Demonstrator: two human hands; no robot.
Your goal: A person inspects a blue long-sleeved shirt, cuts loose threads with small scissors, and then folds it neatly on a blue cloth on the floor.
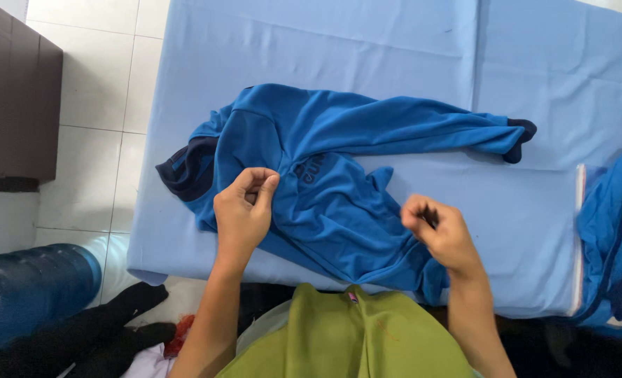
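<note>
Left hand (pixel 244 210), right hand (pixel 440 231), pinching blue jacket (pixel 339 182)

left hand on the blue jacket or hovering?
Touching. The head view shows the left hand with its fingers pinching a fold of the blue jacket, no gap visible.

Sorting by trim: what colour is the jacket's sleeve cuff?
Dark navy cuff on a bright blue jacket; head view.

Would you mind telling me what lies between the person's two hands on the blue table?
In the head view, crumpled blue jacket fabric spans the stretch between the left hand and right hand; both pinch it.
</note>
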